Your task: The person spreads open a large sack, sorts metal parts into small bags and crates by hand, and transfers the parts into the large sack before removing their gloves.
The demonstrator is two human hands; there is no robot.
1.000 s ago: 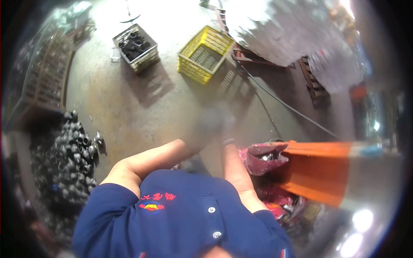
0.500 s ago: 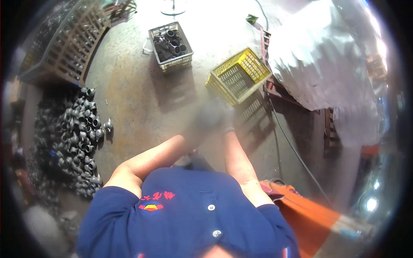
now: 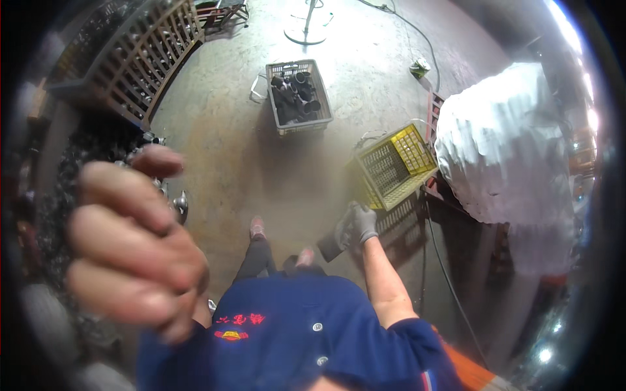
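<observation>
My left hand (image 3: 134, 241) is bare and raised close to the view at the left, blurred. Its fingers are loosely bent and apart, and nothing shows in them. Low in front of my body, to the right, my right hand (image 3: 363, 223) wears a light grey work glove. Its fingers are closed on a limp grey and dark piece (image 3: 332, 244) that looks like a second glove. Just beyond that hand stands a yellow plastic crate (image 3: 412, 151) with slotted sides and a bare bottom. No contact shows between hand and crate.
A pale crate (image 3: 305, 128) of dark pipe fittings stands ahead. At the left are a slatted metal bin (image 3: 140, 72) and a heap of metal fittings (image 3: 181, 203), partly behind my left hand. A silvery cover (image 3: 505, 143) and a cable (image 3: 440, 260) lie at the right.
My hands were together, blurred, in front of me. They have parted: the left has come up bare at the left, the right has moved rightward with the glove-like piece. The view has shifted.
</observation>
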